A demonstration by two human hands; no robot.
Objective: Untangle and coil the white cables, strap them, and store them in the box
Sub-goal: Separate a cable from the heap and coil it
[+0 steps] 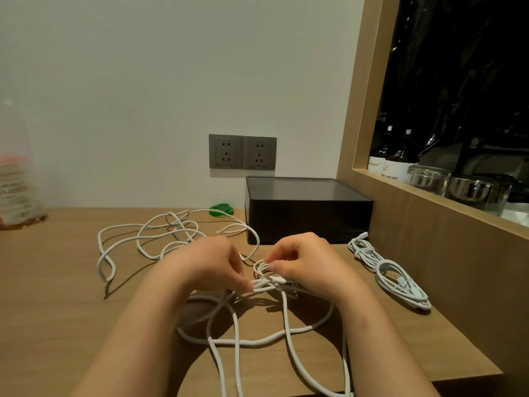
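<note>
- Wooden desk (71, 282) meets a pale wall; the dark box (306, 213) stands at back right.
- Left hand (211, 263) pinches white cable (267, 283) strands beside a small coil (262, 269).
- Right hand (303, 262) pinches the coil's top.
- Loose loops (171, 214) lie left; a coiled bundle (400, 279) lies right.

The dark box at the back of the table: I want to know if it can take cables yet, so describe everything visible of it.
The box is low, rectangular, and black or very dark, plastic by its look. Its top is a flat grey panel inside a dark rim, likely a closed lid. It stands level on the wooden table, near the wall and below the sockets. A loose white cable curves past its front left corner; contact is unclear.
</note>
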